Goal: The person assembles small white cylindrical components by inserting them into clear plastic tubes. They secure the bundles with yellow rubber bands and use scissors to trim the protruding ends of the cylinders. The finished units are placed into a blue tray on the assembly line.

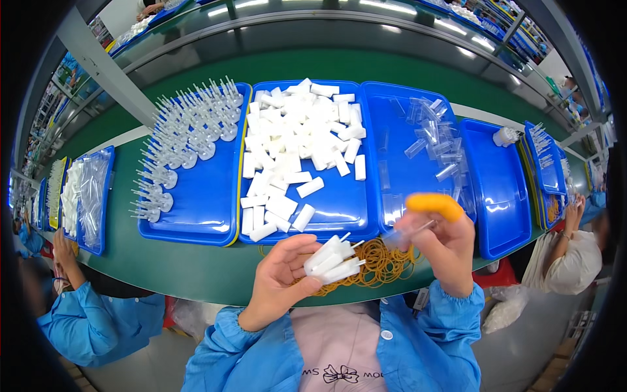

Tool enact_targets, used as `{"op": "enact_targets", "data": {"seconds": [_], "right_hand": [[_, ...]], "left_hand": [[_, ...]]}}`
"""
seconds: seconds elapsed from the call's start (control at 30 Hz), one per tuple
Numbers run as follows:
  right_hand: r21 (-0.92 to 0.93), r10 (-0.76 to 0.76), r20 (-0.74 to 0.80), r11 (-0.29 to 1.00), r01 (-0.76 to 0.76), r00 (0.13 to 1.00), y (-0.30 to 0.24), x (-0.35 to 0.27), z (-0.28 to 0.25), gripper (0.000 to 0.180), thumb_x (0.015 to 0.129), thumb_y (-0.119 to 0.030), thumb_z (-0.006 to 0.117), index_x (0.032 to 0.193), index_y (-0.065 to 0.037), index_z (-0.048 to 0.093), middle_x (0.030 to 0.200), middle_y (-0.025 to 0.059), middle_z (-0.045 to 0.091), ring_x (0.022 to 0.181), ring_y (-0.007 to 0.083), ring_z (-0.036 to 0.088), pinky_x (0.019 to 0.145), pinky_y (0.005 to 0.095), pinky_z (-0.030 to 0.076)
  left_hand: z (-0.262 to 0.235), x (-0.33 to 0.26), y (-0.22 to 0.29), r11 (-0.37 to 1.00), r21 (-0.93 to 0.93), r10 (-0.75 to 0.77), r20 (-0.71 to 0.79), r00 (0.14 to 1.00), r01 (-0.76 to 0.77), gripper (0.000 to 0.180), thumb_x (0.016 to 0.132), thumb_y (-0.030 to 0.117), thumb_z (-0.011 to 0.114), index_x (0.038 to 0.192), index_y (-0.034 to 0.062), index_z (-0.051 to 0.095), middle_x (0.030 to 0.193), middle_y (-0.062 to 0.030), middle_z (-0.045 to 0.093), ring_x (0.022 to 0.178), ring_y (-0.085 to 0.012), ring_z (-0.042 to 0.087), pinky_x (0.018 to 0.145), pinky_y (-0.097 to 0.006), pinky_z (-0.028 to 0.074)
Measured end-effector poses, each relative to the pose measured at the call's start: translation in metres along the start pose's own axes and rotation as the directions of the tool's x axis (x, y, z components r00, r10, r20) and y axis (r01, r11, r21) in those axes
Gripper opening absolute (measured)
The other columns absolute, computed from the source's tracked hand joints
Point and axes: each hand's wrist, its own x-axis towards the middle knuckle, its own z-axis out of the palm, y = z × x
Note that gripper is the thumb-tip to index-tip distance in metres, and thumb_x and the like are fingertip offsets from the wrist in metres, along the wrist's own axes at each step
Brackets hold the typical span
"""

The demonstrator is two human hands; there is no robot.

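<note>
My left hand (pixel 277 281) holds a small bundle of white plastic nozzle pieces (pixel 332 261) with thin tips pointing right. My right hand (pixel 444 245), wearing an orange finger cot (pixel 434 204) on one finger, pinches a small clear plastic tube (pixel 411 232) just right of the bundle. Under both hands lies a heap of yellow rubber bands (pixel 379 261) on the green table. Beyond them stand three blue trays: one with white pump parts with thin tubes (pixel 186 134), one with white caps (pixel 297 147), one with clear tubes (pixel 428 140).
A further blue tray (pixel 499 189) at the right holds a single white part. More blue trays (pixel 91 196) stand at the far left and far right (pixel 545 157). Other workers in blue coats sit at the left (pixel 85 313) and right (pixel 575 251). A grey rail runs behind the trays.
</note>
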Motion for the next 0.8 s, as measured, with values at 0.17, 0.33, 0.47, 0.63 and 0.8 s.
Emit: {"op": "enact_targets", "data": {"seconds": [0.17, 0.33, 0.47, 0.63, 0.8], "right_hand": [[-0.328, -0.253, -0.004, 0.914, 0.238, 0.967, 0.014, -0.001, 0.008, 0.016, 0.077, -0.010, 0.067, 0.090, 0.000, 0.064, 0.078, 0.0097, 0.064, 0.069, 0.0158, 0.062, 0.063, 0.0260, 0.047], [-0.067, -0.112, -0.091, 0.992, 0.106, 0.990, 0.022, 0.001, 0.022, 0.021, 0.079, -0.004, 0.066, 0.097, 0.001, 0.058, 0.081, 0.0080, 0.065, 0.074, 0.0134, 0.062, 0.067, 0.0248, 0.049], [-0.014, -0.081, -0.136, 0.997, 0.080, 0.987, 0.020, -0.002, 0.025, 0.024, 0.078, 0.000, 0.066, 0.099, 0.002, 0.055, 0.082, 0.0087, 0.065, 0.076, 0.0126, 0.062, 0.070, 0.0249, 0.049], [-0.069, -0.119, -0.063, 0.991, 0.115, 0.991, 0.022, -0.005, 0.019, 0.025, 0.076, -0.001, 0.069, 0.097, 0.001, 0.055, 0.082, 0.0098, 0.066, 0.075, 0.0127, 0.062, 0.070, 0.0251, 0.049], [-0.175, -0.140, -0.055, 0.976, 0.129, 0.989, 0.017, -0.003, 0.017, 0.024, 0.075, -0.007, 0.072, 0.094, -0.001, 0.058, 0.082, 0.0087, 0.066, 0.075, 0.0143, 0.063, 0.072, 0.0267, 0.049]], "left_hand": [[0.005, -0.002, -0.002, 0.999, 0.050, 0.007, 0.023, 1.000, -0.008, 0.052, 0.082, -0.004, 0.063, 0.129, -0.0012, 0.040, 0.123, -0.0140, 0.049, 0.115, -0.0237, 0.051, 0.094, -0.035, 0.047], [0.005, -0.001, -0.008, 0.969, 0.197, 0.141, 0.042, 0.989, -0.146, 0.047, 0.079, -0.001, 0.067, 0.123, -0.0011, 0.049, 0.124, -0.0127, 0.045, 0.112, -0.0224, 0.052, 0.091, -0.033, 0.049], [0.006, -0.001, -0.005, 0.944, 0.278, 0.172, 0.050, 0.984, -0.179, 0.045, 0.078, 0.001, 0.069, 0.120, 0.0007, 0.054, 0.124, -0.0126, 0.046, 0.110, -0.0213, 0.053, 0.090, -0.033, 0.050], [0.008, 0.000, -0.003, 0.940, 0.293, 0.166, 0.054, 0.985, -0.175, 0.044, 0.078, 0.001, 0.069, 0.120, 0.0014, 0.056, 0.123, -0.0125, 0.047, 0.109, -0.0208, 0.054, 0.089, -0.033, 0.051], [0.010, 0.001, -0.003, 0.944, 0.283, 0.165, 0.044, 0.985, -0.171, 0.043, 0.079, 0.003, 0.068, 0.121, 0.0019, 0.056, 0.123, -0.0123, 0.048, 0.107, -0.0204, 0.054, 0.087, -0.032, 0.052]]}}
